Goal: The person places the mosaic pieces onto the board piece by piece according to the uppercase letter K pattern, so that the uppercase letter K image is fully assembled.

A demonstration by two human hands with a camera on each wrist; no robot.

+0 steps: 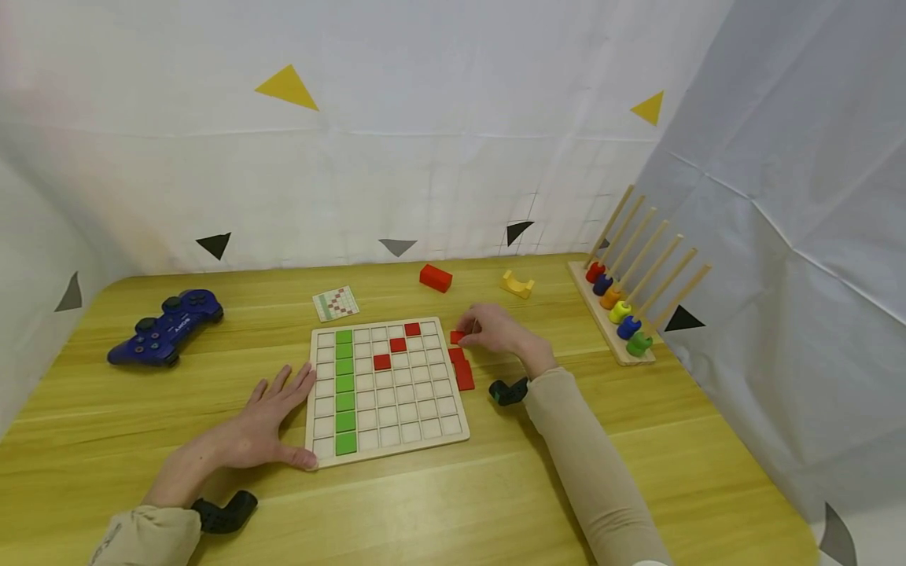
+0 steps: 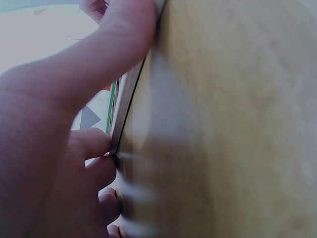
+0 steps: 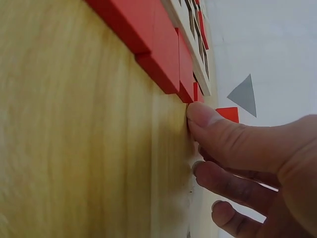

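Observation:
A wooden grid board (image 1: 391,450) lies flat on the table. One of its columns holds several green squares (image 1: 344,383), and three red squares (image 1: 398,345) sit on a diagonal toward its upper right. My left hand (image 1: 258,428) lies with fingers spread, thumb and fingertips touching the board's left edge. Beyond the right edge, my right hand (image 1: 499,330) pinches a red tile (image 1: 456,337) between thumb and fingers, low at the table. Other red tiles (image 1: 463,373) lie along that edge; the right wrist view shows these red tiles (image 3: 153,34) close up beside the board.
Behind the board lie a small pattern card (image 1: 336,303), a red block (image 1: 435,278) and a yellow arched block (image 1: 517,284). A blue game controller (image 1: 170,326) is at the left. At the right stands a peg rack (image 1: 602,314) with coloured beads and tall wooden rods.

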